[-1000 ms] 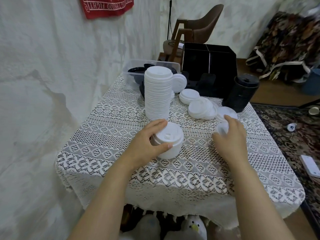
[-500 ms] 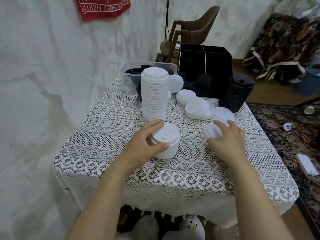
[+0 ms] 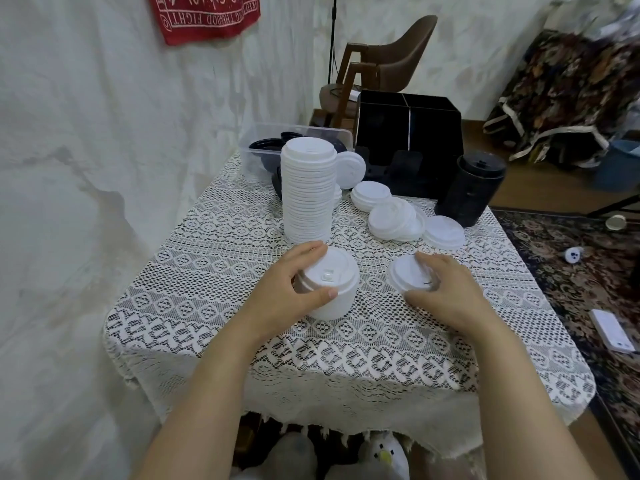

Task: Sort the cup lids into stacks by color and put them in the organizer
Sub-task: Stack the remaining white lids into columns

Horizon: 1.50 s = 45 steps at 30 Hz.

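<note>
A table under a white lace cloth (image 3: 207, 306) stands against a pale wall. Near its middle a short stack of white lids (image 3: 334, 289) stands upright, tops up. The left hand (image 3: 284, 296) wraps it from the left, with the thumb on the near side and the fingers curled round the far side. Just to the right, the right hand (image 3: 446, 289) grips a single white lid (image 3: 405, 273), top up and slightly tilted. A tall white stack (image 3: 308, 192) rises just behind. Loose white lids (image 3: 394, 220), a black lid stack (image 3: 471, 188) and the black organizer (image 3: 408, 133) sit farther back and right. Open cloth runs to the near edge.
</note>
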Available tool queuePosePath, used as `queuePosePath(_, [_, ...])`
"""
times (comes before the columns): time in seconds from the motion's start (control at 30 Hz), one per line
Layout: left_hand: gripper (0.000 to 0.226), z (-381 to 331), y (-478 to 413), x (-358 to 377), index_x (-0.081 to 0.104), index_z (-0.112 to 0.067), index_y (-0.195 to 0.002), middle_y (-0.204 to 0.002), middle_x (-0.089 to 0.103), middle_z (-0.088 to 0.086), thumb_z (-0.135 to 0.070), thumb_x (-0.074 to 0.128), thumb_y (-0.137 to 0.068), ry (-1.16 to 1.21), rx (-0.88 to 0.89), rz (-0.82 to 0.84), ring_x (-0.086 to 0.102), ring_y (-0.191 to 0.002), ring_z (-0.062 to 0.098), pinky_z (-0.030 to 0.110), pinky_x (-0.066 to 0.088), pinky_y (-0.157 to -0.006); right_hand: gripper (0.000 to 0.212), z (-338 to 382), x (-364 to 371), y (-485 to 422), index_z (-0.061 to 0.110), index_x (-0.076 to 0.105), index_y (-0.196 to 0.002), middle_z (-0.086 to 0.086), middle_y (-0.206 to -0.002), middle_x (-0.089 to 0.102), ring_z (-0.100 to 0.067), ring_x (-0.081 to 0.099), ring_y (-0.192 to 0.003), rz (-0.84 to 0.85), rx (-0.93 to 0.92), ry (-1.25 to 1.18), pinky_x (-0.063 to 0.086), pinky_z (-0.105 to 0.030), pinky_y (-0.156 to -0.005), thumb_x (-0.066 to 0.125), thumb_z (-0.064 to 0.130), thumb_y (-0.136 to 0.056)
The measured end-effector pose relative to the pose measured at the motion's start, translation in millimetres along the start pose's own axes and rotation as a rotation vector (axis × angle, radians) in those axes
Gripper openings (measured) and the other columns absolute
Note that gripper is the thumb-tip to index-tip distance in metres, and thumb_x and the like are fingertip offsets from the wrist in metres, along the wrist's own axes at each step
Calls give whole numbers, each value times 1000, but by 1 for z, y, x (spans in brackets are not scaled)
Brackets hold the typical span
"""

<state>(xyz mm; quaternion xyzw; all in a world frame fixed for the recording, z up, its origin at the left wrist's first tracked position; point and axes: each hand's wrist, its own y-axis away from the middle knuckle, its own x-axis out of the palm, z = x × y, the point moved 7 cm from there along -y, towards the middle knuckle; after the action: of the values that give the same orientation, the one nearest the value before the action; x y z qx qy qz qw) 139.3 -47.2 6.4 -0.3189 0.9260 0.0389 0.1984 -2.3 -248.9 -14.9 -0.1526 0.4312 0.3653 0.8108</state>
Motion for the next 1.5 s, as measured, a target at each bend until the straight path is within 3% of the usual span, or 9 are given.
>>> queuePosePath(0.1, [70, -1, 0, 0, 44, -28, -141, -138, 35, -26, -20, 76, -79, -1, -2, 4, 31, -131, 3, 23, 29, -107, 88, -2, -1, 2, 28, 36, -147, -2, -139, 38, -25, 34, -130, 21, 25, 0, 31, -49, -110, 80, 44, -72])
queuePosePath(0.2, [70, 0, 0, -1, 44, -29, -141, -139, 36, -26, -20, 76, -79, 1, -3, 8, 32, -130, 2, 22, 30, -106, 86, 1, 3, 2, 28, 31, -150, 3, -154, 31, -25, 30, -138, 89, -37, 26, 26, -52, -114, 74, 30, -76])
queuePosePath(0.3, [69, -1, 0, -1, 44, -29, -141, -139, 35, -26, -21, 76, -80, -5, -2, 12, 31, -130, 0, 20, 29, -105, 86, 1, 1, 2, 27, 40, -146, 1, -146, 42, -24, 41, -129, 70, -17, -65, 36, -51, -108, 81, 30, -71])
queuePosePath(0.63, [73, 2, 2, -2, 43, -32, -141, -142, 34, -26, -19, 78, -78, -4, -14, 22, 31, -130, 0, 27, 30, -111, 78, 61, -21, 18, 19, 40, -146, 4, -142, 41, -9, 39, -122, -198, -226, -279, 35, -32, -108, 77, 35, -79])
queuePosePath(0.87, [101, 7, 4, -4, 33, -35, -147, -138, 52, -12, -38, 87, -61, 79, -27, 23, 51, -125, 8, 39, 49, -101, 72, 114, 19, 33, 29, 48, -141, 16, -131, 41, 1, 38, -118, -29, -414, -268, 28, -4, -87, 77, 44, -77])
queuePosePath(1.07, [100, 8, 4, -6, 27, -35, -148, -140, 48, -15, -5, 82, -70, 89, -31, 1, 50, -125, 4, 35, 47, -104, 70, 113, 36, 32, 31, 48, -140, 14, -128, 38, 1, 36, -117, 22, -368, -260, 29, -6, -89, 75, 47, -77])
queuePosePath(1.27, [98, 12, 2, -7, 37, -32, -146, -137, 52, -11, -30, 83, -60, 61, -32, 8, 53, -123, 6, 37, 49, -101, 73, 111, 45, 30, 29, 42, -145, 8, -138, 34, -7, 36, -125, 120, -345, -259, 35, -22, -103, 69, 51, -81])
queuePosePath(1.4, [95, 12, 1, -4, 35, -30, -148, -138, 51, -10, -34, 84, -66, 96, -22, 27, 52, -124, 6, 35, 48, -102, 55, 110, 48, 31, 28, 38, -147, 13, -138, 30, -10, 38, -127, 198, -338, -310, 38, -34, -108, 55, 39, -96])
queuePosePath(1.5, [96, 10, 3, 0, 30, -31, -150, -145, 43, -12, -46, 79, -69, 98, -16, 30, 48, -126, 1, 28, 47, -102, 51, 109, 52, 31, 27, 41, -147, 17, -142, 29, -7, 36, -130, 244, -325, -424, 39, -27, -106, 54, 30, -98])
